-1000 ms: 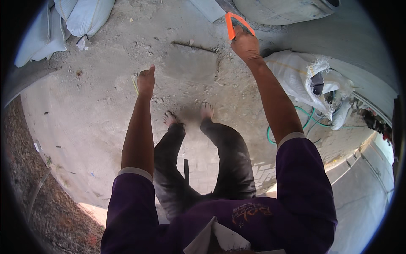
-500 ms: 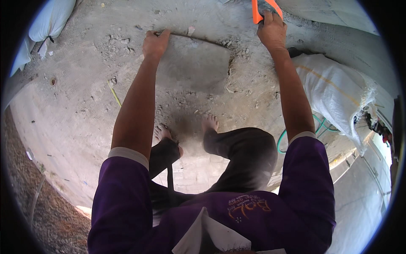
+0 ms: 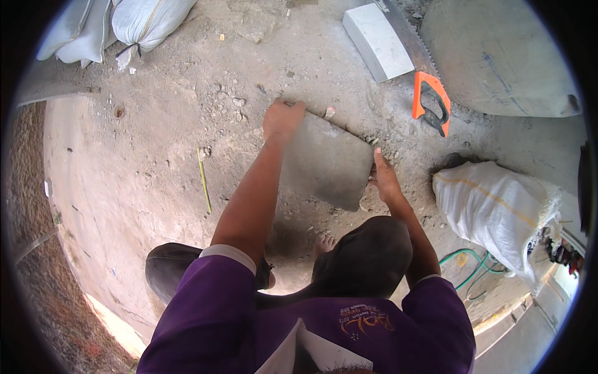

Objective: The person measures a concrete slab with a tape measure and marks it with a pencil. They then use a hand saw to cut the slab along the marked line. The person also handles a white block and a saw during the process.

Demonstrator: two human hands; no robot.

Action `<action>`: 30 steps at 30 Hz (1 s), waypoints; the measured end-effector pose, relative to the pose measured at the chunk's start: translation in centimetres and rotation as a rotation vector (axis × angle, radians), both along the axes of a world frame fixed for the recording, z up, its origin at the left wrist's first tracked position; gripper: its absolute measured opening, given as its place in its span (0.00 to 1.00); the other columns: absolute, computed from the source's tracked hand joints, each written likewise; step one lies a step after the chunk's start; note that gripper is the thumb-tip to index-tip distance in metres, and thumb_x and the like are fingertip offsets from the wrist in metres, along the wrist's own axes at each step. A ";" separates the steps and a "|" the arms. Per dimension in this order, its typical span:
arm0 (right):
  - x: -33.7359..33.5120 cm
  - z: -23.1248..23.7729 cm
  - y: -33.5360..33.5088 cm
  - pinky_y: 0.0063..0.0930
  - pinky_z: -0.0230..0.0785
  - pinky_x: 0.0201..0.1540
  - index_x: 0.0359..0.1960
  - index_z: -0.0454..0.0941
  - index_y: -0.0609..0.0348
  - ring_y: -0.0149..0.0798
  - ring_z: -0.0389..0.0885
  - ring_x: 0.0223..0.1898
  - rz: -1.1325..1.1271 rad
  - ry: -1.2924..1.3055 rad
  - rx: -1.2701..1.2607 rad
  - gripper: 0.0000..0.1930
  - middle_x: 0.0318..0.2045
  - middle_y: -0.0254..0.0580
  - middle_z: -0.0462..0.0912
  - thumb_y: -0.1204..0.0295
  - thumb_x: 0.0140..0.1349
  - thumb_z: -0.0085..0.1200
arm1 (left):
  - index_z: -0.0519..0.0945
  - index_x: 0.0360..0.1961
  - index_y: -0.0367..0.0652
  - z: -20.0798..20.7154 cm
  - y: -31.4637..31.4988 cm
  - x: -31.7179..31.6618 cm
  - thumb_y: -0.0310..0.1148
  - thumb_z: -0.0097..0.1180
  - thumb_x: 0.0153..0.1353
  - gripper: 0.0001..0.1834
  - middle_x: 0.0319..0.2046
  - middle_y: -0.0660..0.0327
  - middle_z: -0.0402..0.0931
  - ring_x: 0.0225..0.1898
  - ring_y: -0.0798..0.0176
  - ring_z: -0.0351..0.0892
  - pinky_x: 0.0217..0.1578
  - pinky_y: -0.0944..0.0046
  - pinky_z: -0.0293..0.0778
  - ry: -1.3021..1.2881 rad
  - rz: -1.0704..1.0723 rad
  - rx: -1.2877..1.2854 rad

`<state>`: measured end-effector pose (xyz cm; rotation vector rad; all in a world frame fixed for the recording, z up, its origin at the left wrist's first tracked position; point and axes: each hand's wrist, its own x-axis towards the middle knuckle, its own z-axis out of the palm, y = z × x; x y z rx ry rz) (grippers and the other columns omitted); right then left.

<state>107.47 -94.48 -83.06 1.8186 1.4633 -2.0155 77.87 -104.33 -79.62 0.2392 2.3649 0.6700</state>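
A flat grey rectangular slab (image 3: 327,161), dusty on top, lies at a slant in front of my feet. My left hand (image 3: 283,121) grips its far left corner, with the fingertips curled over the far edge out of sight. On the right edge my right hand (image 3: 385,176) is closed, thumb on top and fingers partly hidden below the slab. Beyond my right hand a handsaw with an orange and black handle (image 3: 431,103) lies on the ground. Its toothed blade runs away beside a white rectangular block (image 3: 377,42).
White tied sacks (image 3: 149,25) stand at the far left. A white woven sack (image 3: 489,193) slumps on the right near a green hose (image 3: 476,271). A large grey rounded object (image 3: 498,56) fills the far right. Rubble (image 3: 227,100) and a yellow-green strip (image 3: 204,181) lie on the dusty ground.
My right hand has let go of the saw and come back to grip the slab's right edge. My left hand stays at the slab's corner. The view has shifted, bringing the white block into sight.
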 end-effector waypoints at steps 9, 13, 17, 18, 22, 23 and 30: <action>-1.2 -1.7 -0.9 0.53 0.58 0.64 0.67 0.63 0.67 0.48 0.66 0.64 -0.120 0.003 -0.097 0.54 0.64 0.52 0.69 0.26 0.57 0.44 | 0.77 0.55 0.32 -0.4 -0.9 0.0 0.56 0.55 0.57 0.37 0.55 0.42 0.76 0.60 0.44 0.74 0.61 0.54 0.67 -0.099 0.080 0.102; -2.9 -1.2 -2.1 0.47 0.56 0.67 0.67 0.60 0.74 0.50 0.64 0.66 -0.190 0.060 -0.053 0.55 0.65 0.57 0.66 0.30 0.57 0.50 | 0.78 0.54 0.31 -1.0 -1.2 -0.1 0.55 0.55 0.56 0.37 0.56 0.42 0.76 0.60 0.43 0.73 0.61 0.54 0.67 -0.148 0.032 0.113; -1.7 -3.5 -2.0 0.41 0.58 0.67 0.67 0.57 0.76 0.50 0.65 0.65 -0.218 0.092 -0.031 0.53 0.65 0.59 0.66 0.34 0.59 0.54 | 0.78 0.54 0.31 -0.9 -2.2 0.6 0.52 0.54 0.55 0.36 0.55 0.39 0.76 0.60 0.43 0.74 0.60 0.54 0.67 -0.130 0.071 0.187; -1.7 -3.4 -2.1 0.40 0.58 0.67 0.67 0.57 0.77 0.50 0.66 0.65 -0.202 0.104 -0.011 0.53 0.65 0.59 0.66 0.35 0.59 0.54 | 0.78 0.55 0.30 -1.2 -3.0 0.1 0.51 0.55 0.55 0.35 0.54 0.39 0.76 0.59 0.43 0.74 0.60 0.55 0.67 -0.143 0.091 0.221; -4.6 1.1 -3.6 0.39 0.61 0.65 0.66 0.57 0.76 0.50 0.68 0.64 -0.012 0.177 0.221 0.51 0.62 0.60 0.69 0.37 0.61 0.54 | 0.74 0.59 0.28 -1.2 -8.1 0.6 0.44 0.56 0.54 0.36 0.54 0.40 0.77 0.59 0.48 0.74 0.60 0.59 0.65 -0.204 0.355 0.522; -5.5 1.3 -3.8 0.39 0.62 0.65 0.66 0.58 0.75 0.50 0.69 0.63 0.041 0.190 0.286 0.50 0.61 0.61 0.70 0.37 0.61 0.54 | 0.73 0.60 0.27 -0.5 -9.1 0.5 0.42 0.56 0.54 0.36 0.55 0.41 0.76 0.59 0.49 0.73 0.61 0.59 0.64 -0.172 0.397 0.558; -15.4 8.2 -1.2 0.39 0.68 0.61 0.65 0.59 0.75 0.55 0.77 0.58 0.296 0.232 0.553 0.49 0.56 0.65 0.75 0.37 0.62 0.52 | 0.66 0.65 0.26 5.2 -11.5 -5.3 0.36 0.55 0.55 0.37 0.59 0.44 0.71 0.61 0.51 0.68 0.63 0.61 0.60 -0.039 0.568 0.895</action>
